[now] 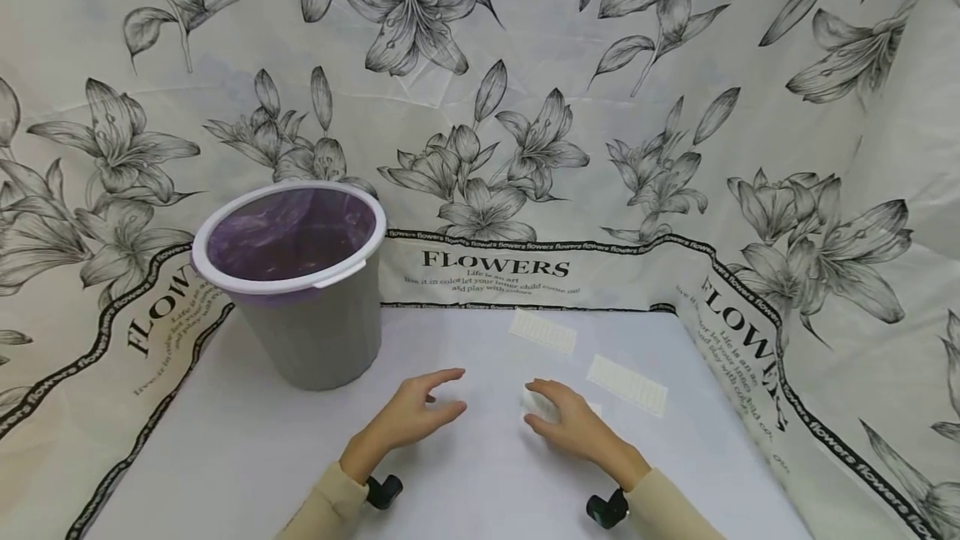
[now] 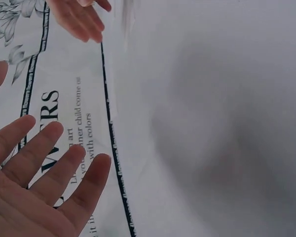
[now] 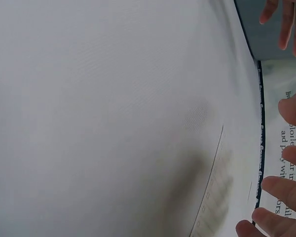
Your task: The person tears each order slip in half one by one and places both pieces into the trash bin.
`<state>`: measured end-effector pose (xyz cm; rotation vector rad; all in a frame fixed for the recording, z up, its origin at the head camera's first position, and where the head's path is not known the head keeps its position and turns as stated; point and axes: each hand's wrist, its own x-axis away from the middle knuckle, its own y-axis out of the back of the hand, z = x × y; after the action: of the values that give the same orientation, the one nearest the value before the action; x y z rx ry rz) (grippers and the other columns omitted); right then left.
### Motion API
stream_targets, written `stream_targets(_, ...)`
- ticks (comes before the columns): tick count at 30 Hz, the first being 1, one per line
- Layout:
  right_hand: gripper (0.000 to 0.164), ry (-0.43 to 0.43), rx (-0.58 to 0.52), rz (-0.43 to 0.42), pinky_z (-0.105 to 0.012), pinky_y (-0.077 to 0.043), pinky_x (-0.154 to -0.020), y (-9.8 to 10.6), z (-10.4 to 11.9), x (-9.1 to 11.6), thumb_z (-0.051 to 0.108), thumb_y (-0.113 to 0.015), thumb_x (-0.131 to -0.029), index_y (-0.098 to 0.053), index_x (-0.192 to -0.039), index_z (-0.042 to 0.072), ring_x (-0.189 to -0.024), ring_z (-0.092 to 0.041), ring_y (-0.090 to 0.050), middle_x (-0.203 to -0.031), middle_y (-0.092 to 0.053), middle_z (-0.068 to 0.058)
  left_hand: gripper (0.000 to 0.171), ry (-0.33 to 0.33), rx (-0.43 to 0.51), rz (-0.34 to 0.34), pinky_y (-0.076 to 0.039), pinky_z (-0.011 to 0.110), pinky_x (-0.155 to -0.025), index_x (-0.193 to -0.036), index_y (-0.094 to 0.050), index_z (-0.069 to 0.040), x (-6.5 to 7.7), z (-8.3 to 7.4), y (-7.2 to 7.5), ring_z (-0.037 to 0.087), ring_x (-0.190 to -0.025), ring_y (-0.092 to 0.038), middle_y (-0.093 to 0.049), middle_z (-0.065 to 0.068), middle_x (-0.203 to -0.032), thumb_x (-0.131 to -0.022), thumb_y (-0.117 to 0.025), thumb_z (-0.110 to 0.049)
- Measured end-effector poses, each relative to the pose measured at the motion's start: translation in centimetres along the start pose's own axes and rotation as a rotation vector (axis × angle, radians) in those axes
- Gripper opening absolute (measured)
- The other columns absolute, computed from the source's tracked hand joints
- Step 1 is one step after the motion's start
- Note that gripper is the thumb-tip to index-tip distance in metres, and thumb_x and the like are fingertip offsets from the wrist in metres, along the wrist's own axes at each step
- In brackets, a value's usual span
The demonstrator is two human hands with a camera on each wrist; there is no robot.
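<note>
My left hand [image 1: 416, 411] hovers above the white tabletop with its fingers apart, and nothing is in it. In the left wrist view the fingers of the left hand [image 2: 49, 182] are spread. My right hand [image 1: 573, 423] is over a thin white rectangular piece [image 1: 542, 405], which it partly hides in the head view. The right wrist view shows the fingers spread and holding nothing, while a flat pale piece with a row of small marks [image 3: 214, 202] lies on the table. Two similar pale rectangles [image 1: 543, 332] lie farther back, the second rectangle [image 1: 627, 384] to the right.
A grey bin [image 1: 322, 348] with a white rim and purple liner stands at the back left of the white table [image 1: 247, 457]. Floral cloth [image 1: 480, 148] hangs behind and along both sides, with a black lettered band at its foot.
</note>
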<state>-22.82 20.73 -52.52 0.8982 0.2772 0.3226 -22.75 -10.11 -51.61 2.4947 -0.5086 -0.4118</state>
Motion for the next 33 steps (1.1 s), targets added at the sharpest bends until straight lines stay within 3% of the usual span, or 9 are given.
stream_targets(8,0.046,-0.083,0.075,-0.063,-0.057,-0.044,-0.110,1.1,-2.3,1.5,0.023,-0.074,-0.095,-0.063,-0.134,0.001,-0.131,-0.041,-0.057,-0.136,-0.065,-0.018,0.055,0.003,0.002,0.022,-0.053,0.054,-0.100,-0.143,-0.059,-0.007,-1.8,0.3,-3.2,0.035,-0.126,-0.062,-0.065,0.009,-0.141,-0.098,-0.069,-0.037)
stream_targets(12,0.045,-0.093,0.090,-0.100,-0.058,-0.045,-0.109,1.8,-3.3,2.1,0.020,-0.073,-0.094,-0.063,-0.132,-0.002,-0.129,-0.043,-0.058,-0.134,-0.065,-0.022,0.051,-0.020,-0.042,0.014,-0.056,0.038,-0.090,-0.139,-0.062,-0.006,-2.9,0.3,-4.7,0.028,-0.107,-0.067,-0.071,0.010,-0.127,-0.097,-0.071,-0.034)
stream_targets(16,0.046,-0.095,0.095,-0.118,-0.059,-0.044,-0.109,2.0,-4.2,2.5,0.018,-0.073,-0.094,-0.062,-0.132,-0.006,-0.129,-0.046,-0.058,-0.133,-0.064,-0.027,0.048,-0.003,-0.071,0.016,-0.050,0.027,-0.077,-0.134,-0.066,-0.006,-3.8,0.3,-5.9,0.019,-0.091,-0.062,-0.074,0.008,-0.114,-0.094,-0.074,-0.031)
stream_targets(26,0.047,-0.177,0.082,-0.146,-0.059,-0.044,-0.111,2.0,-5.1,2.9,0.018,-0.073,-0.094,-0.062,-0.132,-0.009,-0.130,-0.047,-0.056,-0.134,-0.063,-0.029,0.043,-0.016,-0.115,0.049,-0.051,0.025,-0.080,-0.129,-0.068,-0.006,-5.8,0.3,-8.4,0.013,-0.090,-0.060,-0.071,0.007,-0.111,-0.092,-0.075,-0.028)
stream_targets(33,0.045,-0.213,0.069,-0.167,-0.058,-0.044,-0.111,2.0,-5.5,2.8,0.017,-0.073,-0.095,-0.062,-0.131,-0.008,-0.131,-0.046,-0.056,-0.134,-0.063,-0.028,0.040,-0.039,-0.185,0.017,-0.051,0.028,-0.083,-0.125,-0.070,-0.007,-7.2,0.1,-9.3,0.015,-0.096,-0.060,-0.069,0.007,-0.111,-0.090,-0.076,-0.027)
